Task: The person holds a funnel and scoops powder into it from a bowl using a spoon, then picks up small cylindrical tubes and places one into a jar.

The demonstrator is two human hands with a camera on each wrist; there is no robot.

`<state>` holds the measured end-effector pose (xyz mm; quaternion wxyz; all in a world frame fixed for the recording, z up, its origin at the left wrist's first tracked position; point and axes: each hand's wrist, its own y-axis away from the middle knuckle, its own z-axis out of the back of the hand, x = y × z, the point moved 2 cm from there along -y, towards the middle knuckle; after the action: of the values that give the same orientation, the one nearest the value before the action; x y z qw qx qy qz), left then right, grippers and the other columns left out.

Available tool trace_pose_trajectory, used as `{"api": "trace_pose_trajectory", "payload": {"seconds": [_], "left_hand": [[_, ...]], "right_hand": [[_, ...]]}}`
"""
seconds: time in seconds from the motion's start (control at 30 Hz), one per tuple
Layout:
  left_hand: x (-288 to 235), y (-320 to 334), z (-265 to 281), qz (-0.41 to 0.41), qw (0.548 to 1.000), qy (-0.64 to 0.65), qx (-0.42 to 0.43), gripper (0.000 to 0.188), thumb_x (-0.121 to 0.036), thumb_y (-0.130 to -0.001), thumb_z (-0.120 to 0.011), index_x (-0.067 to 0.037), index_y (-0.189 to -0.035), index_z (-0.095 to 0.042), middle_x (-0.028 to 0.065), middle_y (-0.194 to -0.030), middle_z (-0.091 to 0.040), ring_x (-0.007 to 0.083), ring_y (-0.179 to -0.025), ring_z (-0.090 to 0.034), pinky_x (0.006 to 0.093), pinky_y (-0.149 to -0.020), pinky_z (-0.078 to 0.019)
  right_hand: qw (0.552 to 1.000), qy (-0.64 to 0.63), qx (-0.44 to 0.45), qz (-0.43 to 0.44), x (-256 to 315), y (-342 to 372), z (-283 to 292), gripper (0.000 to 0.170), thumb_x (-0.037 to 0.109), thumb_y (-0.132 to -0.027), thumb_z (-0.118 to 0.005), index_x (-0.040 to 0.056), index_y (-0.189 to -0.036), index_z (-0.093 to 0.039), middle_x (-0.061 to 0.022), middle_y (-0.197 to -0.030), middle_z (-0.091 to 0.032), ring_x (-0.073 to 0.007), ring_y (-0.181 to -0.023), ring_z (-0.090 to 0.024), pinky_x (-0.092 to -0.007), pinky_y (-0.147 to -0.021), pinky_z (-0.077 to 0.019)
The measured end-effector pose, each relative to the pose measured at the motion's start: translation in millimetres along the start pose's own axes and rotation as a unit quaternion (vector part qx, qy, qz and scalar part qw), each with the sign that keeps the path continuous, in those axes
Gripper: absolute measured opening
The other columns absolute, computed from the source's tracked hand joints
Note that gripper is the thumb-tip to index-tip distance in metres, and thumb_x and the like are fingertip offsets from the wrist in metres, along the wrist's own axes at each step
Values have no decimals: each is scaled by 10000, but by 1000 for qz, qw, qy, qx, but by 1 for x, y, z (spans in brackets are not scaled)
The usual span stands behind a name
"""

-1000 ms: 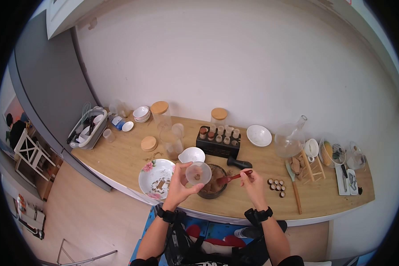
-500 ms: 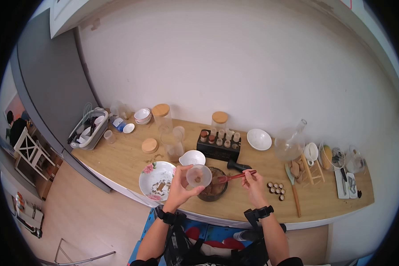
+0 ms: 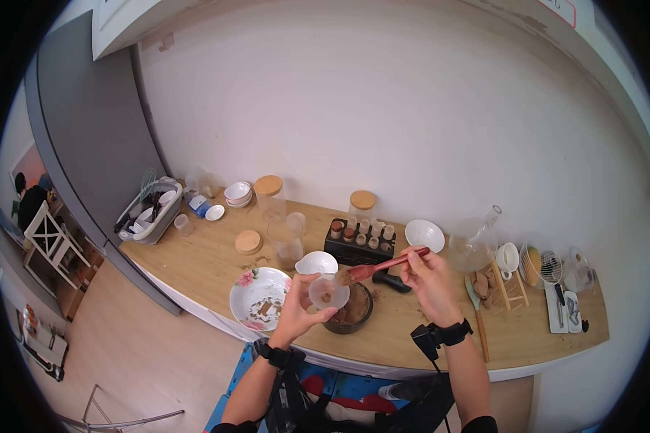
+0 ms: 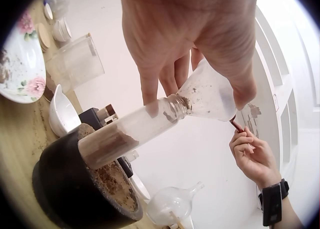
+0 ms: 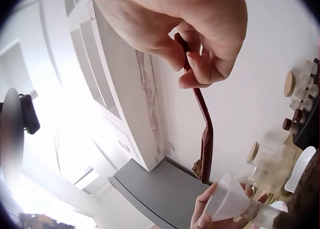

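Brown powder (image 4: 107, 145): clear tube (image 4: 157, 119), part-full | dark bowl (image 4: 75, 189) | red spoon (image 5: 207, 131)

And there's a black strap (image 3: 276, 355) round the wrist below the left hand (image 3: 295, 314), another black band (image 3: 455, 333) below the right hand (image 3: 429, 283), this one carrying a boxy black device (image 3: 425, 342)! A thin black cable (image 3: 438, 365) trails from it, and black sleeves (image 3: 479, 424) cover the arms farther up.

pale wall (image 3: 383, 108), grey fridge (image 3: 94, 123)
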<state>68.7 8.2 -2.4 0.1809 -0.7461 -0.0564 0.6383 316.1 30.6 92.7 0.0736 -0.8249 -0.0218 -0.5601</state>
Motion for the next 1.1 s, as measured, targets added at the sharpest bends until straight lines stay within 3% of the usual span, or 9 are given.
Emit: {"api": "trace_pose_trajectory", "payload": {"seconds": [0.23,0.47,0.77,0.83,0.87,0.97,1.1], "left_hand": [[-7,-1,-1,6,1000,-18,-3,699,-73,-700,-814,-30,-1227,-357,181,-1245,-510,239,-1162,-522,396,-1013,-416],[-1,-1,-1,-5,1000,11,-1,699,-84,-699,-818,-23,-1224,-360,186,-1244,-511,243,-1177,-513,396,-1022,-410],[1,-1,0,-11,1000,-4,-3,710,-107,-698,-823,-21,-1229,-360,187,-1233,-521,240,-1157,-526,385,-1018,-414],[3,-1,0,-12,1000,-4,-1,710,-106,-698,-822,-21,-1230,-360,185,-1228,-525,239,-1153,-530,385,-1012,-419],[4,-1,1,-14,1000,-5,2,710,-104,-697,-822,-20,-1230,-359,183,-1224,-528,238,-1148,-533,385,-1007,-424],[5,-2,2,-9,1000,-16,-1,708,-103,-698,-821,-20,-1228,-359,177,-1205,-540,235,-1139,-539,382,-994,-435],[3,-2,0,-10,1000,-11,-1,709,-100,-695,-824,-52,-1219,-349,183,-1188,-561,247,-1119,-550,385,-993,-421]], "right_hand": [[994,83,71,11,-16,-1,-9,170,156,-967,-527,14,-1048,-576,-29,-788,-564,-93,-691,-522,-205,-579,-383],[991,112,76,6,-16,2,-18,148,132,-957,-543,19,-1040,-589,3,-791,-551,-66,-679,-524,-202,-552,-379],[981,152,112,39,-17,6,-25,146,128,-953,-544,24,-1046,-590,-14,-843,-565,-80,-703,-532,-222,-627,-430],[961,210,153,94,-20,8,-28,131,90,-937,-553,11,-1033,-594,-23,-854,-574,-89,-723,-542,-233,-653,-444],[953,234,168,91,-17,11,-30,162,133,-946,-557,11,-1050,-580,-7,-832,-556,-93,-769,-544,-246,-704,-450],[933,279,201,107,-12,15,-36,159,130,-943,-563,11,-1047,-582,-12,-854,-561,-88,-769,-544,-242,-705,-450],[961,218,118,122,-7,15,-22,125,70,-930,-558,6,-1030,-594,-25,-848,-576,-88,-713,-553,-227,-654,-446]]}}
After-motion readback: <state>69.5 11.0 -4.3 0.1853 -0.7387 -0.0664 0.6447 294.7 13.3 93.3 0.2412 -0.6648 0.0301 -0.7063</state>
